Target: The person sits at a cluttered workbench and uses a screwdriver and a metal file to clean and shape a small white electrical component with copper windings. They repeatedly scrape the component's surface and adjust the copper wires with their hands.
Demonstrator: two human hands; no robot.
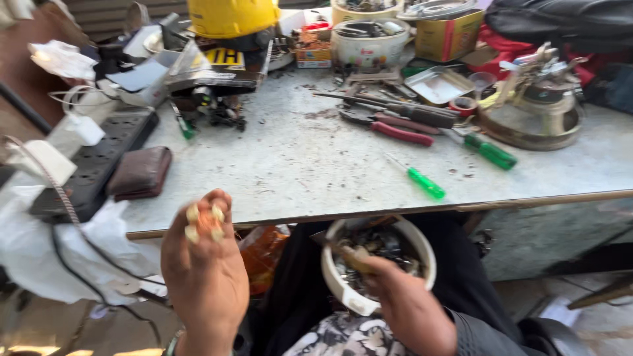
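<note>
My left hand [203, 271] is raised below the table's front edge, fingertips pinched on a small pale yellowish plastic part [204, 223] with several prongs. My right hand [403, 304] reaches into a white round bowl [343, 290] on my lap; the bowl holds many small metal parts. The right fingers are closed on something small inside the bowl, too blurred to identify.
A grey worktable [297, 171] carries green-handled screwdrivers [425, 182], red-handled pliers [395, 132], a brown wallet [140, 173], a black power strip [99, 165], a yellow hard hat [232, 16], a round metal appliance base [537, 115] and boxes. White plastic bags [59, 250] hang at left.
</note>
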